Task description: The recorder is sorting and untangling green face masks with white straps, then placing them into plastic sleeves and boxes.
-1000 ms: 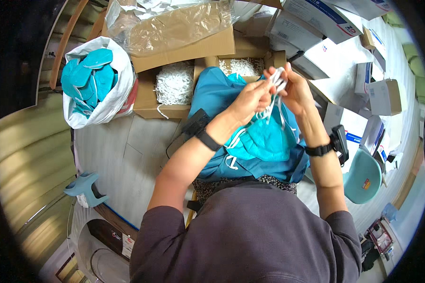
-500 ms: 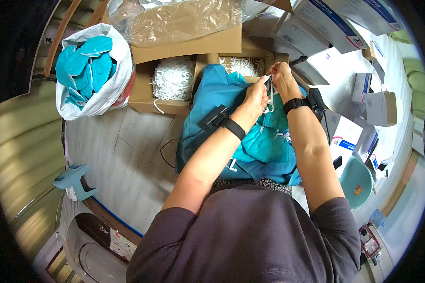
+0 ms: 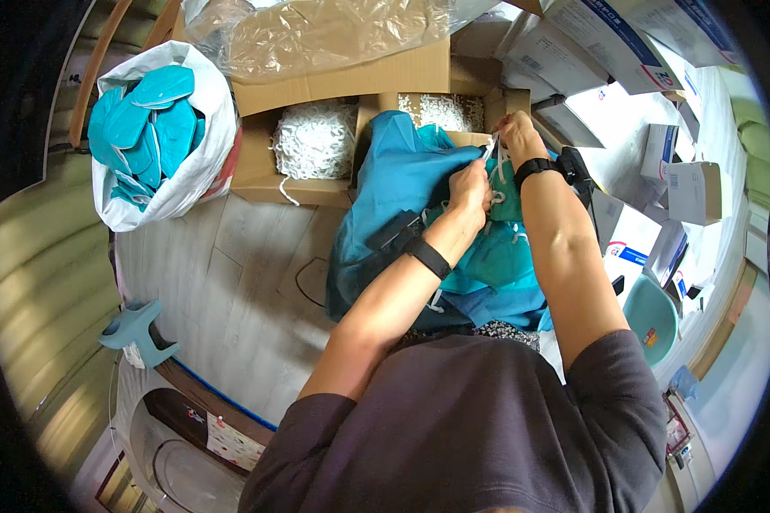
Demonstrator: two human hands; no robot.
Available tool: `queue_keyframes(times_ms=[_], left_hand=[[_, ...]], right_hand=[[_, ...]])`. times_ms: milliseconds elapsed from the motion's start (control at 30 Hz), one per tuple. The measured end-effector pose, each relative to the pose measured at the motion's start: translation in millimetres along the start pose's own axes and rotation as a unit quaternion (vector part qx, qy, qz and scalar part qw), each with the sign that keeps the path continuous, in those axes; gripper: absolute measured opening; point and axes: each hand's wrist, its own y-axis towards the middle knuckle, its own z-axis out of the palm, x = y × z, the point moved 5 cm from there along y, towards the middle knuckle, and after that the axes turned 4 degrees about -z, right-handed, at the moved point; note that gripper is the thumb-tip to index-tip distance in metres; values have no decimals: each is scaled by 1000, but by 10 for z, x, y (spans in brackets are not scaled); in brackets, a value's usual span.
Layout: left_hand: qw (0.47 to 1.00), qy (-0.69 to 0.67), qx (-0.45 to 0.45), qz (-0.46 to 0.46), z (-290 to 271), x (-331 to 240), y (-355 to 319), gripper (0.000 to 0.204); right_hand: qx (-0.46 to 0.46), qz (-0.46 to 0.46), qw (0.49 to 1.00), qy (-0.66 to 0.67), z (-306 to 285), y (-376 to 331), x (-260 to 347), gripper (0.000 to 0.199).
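Observation:
A thin white elastic cord (image 3: 490, 149) runs between my two hands over my lap. My left hand (image 3: 470, 193) is closed on its lower part, and my right hand (image 3: 518, 135) pinches it higher up, by the cardboard box edge. Teal folded face masks (image 3: 493, 256) with white ear loops lie in a heap below my hands. Under them a blue cloth (image 3: 385, 188) covers my lap. My fingertips partly hide the cord, and whether it is attached to a mask is unclear.
Ahead stands an open cardboard box (image 3: 250, 177) with a bundle of white cords (image 3: 315, 140); another box part holds white bits (image 3: 443, 113). A white bag (image 3: 218, 162) of teal masks stands at left. White cartons (image 3: 629, 231) and a teal stool (image 3: 652, 321) are at right.
My left hand has moved down a little, away from my right hand, which stays near the same place. The cord between them now hangs as a narrow strand.

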Motion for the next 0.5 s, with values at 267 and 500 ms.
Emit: queue_keyframes(times_ms=[267, 500], left_hand=[[999, -24, 22, -23, -160, 47, -101, 38], [996, -67, 32, -45, -217, 74, -222, 38]], right_hand=[[3, -1, 1000, 10, 1, -1, -94, 18], [7, -1, 1000, 18, 10, -16, -121, 19]])
